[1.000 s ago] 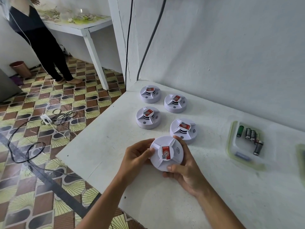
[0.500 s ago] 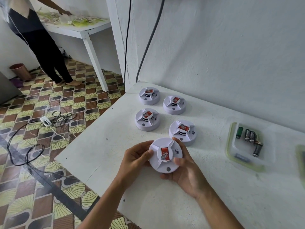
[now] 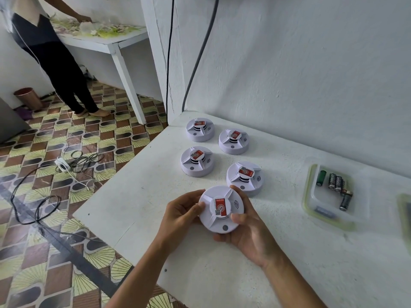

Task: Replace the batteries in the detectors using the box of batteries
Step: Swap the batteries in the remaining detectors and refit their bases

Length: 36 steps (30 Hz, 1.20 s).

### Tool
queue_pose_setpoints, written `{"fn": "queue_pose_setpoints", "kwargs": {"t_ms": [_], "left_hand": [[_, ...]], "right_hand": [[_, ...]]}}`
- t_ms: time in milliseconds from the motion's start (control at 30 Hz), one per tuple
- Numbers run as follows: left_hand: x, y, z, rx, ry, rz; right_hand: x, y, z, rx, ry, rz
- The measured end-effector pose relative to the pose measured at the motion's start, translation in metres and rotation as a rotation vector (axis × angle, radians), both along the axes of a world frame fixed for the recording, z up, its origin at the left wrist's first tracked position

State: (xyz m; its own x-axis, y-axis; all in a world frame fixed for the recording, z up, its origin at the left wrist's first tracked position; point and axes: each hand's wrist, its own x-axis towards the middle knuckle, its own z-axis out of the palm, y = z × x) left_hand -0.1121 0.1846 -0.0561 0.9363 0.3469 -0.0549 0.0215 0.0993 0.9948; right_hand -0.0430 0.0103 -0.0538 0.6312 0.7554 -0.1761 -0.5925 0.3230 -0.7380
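A round white detector with a red label faces up between both hands, just above the white table. My left hand grips its left rim, thumb on top. My right hand cups its right side and underside, thumb on its face. Several more white detectors stand behind it: one just beyond, one to the left, two near the wall. To the right, a clear plastic box with a green rim holds several batteries.
The table's left edge drops to a patterned tiled floor with loose cables and a white adapter. A person stands at another white table at the back left. A second green-rimmed container shows at the right border.
The detector has turned a little in my hands, its label now nearly upright. The person at the back reached onto the far table.
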Motion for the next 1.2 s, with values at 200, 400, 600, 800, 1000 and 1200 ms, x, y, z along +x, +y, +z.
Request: {"fn": "queue_pose_setpoints", "kwargs": {"t_ms": [200,400,600,800,1000,1200], "left_hand": [[-0.0002,-0.0003,0.0005,0.019,-0.001,0.008],[0.0001,-0.0012,0.0012,0.003,-0.010,0.011],[0.0004,-0.0017,0.0010,-0.012,-0.008,0.010],[0.0000,-0.0014,0.0013,-0.004,-0.015,0.008],[0.0003,-0.0017,0.0016,0.008,-0.022,0.012],[0.0001,-0.0009,-0.0004,0.016,-0.008,0.003]], "right_hand": [[-0.0021,0.0000,0.0016,-0.095,-0.122,-0.009],[-0.0036,0.0022,0.0007,-0.153,-0.175,-0.064],[-0.0034,0.0013,0.0000,-0.154,-0.173,-0.046],[-0.0028,0.0012,0.0007,-0.149,-0.168,-0.039],[-0.0025,0.0008,0.0000,-0.129,-0.152,-0.028],[-0.0024,0.0002,-0.0025,-0.129,-0.139,-0.033]]}}
